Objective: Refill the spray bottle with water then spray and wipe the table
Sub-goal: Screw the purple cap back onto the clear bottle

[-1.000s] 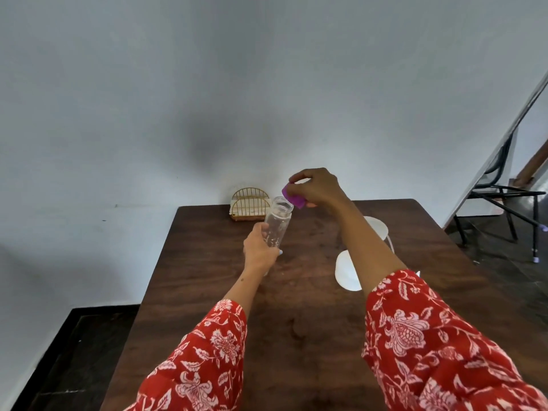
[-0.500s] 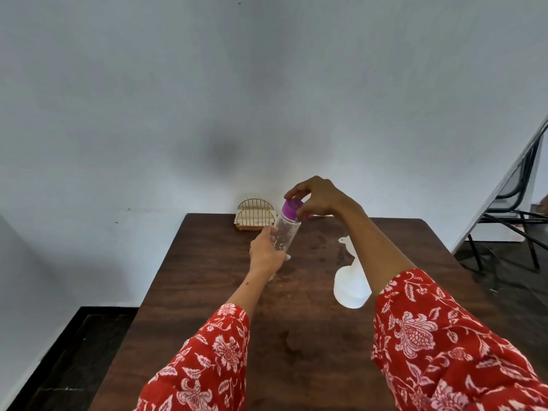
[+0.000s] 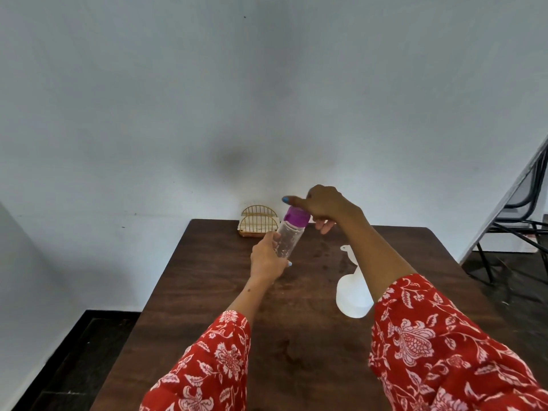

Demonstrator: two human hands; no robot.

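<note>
Your left hand [image 3: 267, 259] grips the clear spray bottle [image 3: 287, 241], tilted over the table [image 3: 207, 292]; your right hand [image 3: 324, 206], index finger straight, touches its purple cap [image 3: 296, 218].

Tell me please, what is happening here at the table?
A person holds a clear spray bottle tilted above the wooden table in the left hand. The right hand is on its purple cap, seemingly screwing it on. A white jug stands beside the right forearm.
</note>
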